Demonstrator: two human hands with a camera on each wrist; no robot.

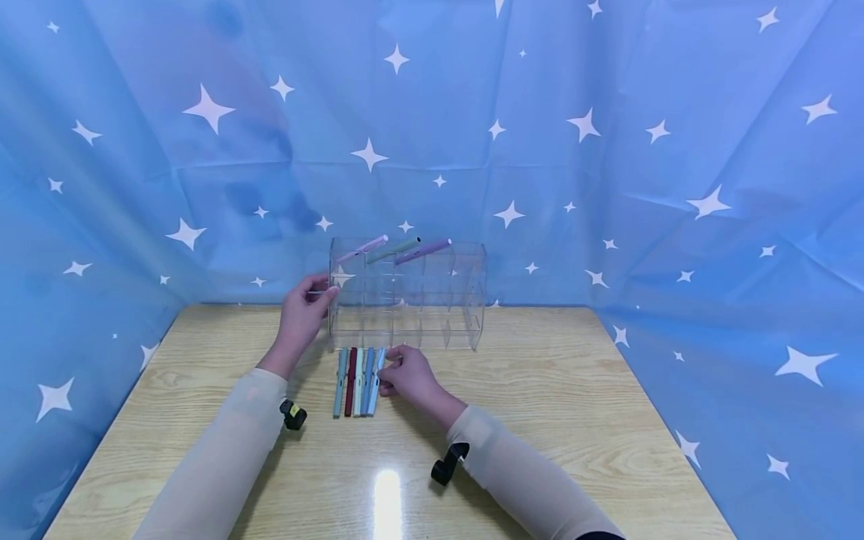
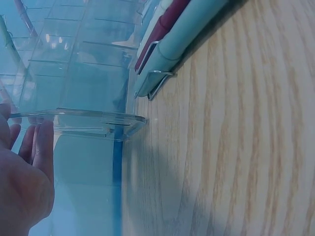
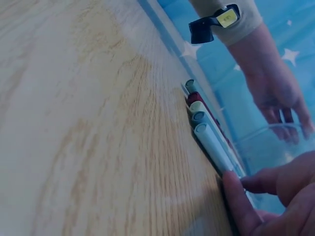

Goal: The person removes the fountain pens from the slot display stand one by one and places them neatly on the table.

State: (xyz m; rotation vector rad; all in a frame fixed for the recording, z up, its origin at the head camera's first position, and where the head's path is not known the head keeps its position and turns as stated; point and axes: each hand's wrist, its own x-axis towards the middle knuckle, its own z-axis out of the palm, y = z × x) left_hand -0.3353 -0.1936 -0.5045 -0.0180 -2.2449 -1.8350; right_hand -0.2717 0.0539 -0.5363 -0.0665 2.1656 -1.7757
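A clear acrylic organizer (image 1: 405, 300) with several compartments stands at the back of the table. My left hand (image 1: 305, 311) holds its left side wall, thumb in front and fingers behind. In front of it, several pens lie side by side: a teal pen (image 1: 340, 382), a dark red pen (image 1: 350, 382), a pale green pen (image 1: 358, 382), a blue pen (image 1: 367, 382) and a light blue pen (image 1: 376, 386). My right hand (image 1: 413, 376) pinches the light blue pen, at the row's right end, between thumb and finger while it lies on the table.
A lilac pen (image 1: 364, 247), a green pen (image 1: 394, 250) and a purple pen (image 1: 425, 252) lean tilted in the organizer's upper part. Behind the wooden table (image 1: 540, 420) hangs a blue curtain (image 1: 445, 112) with white stars.
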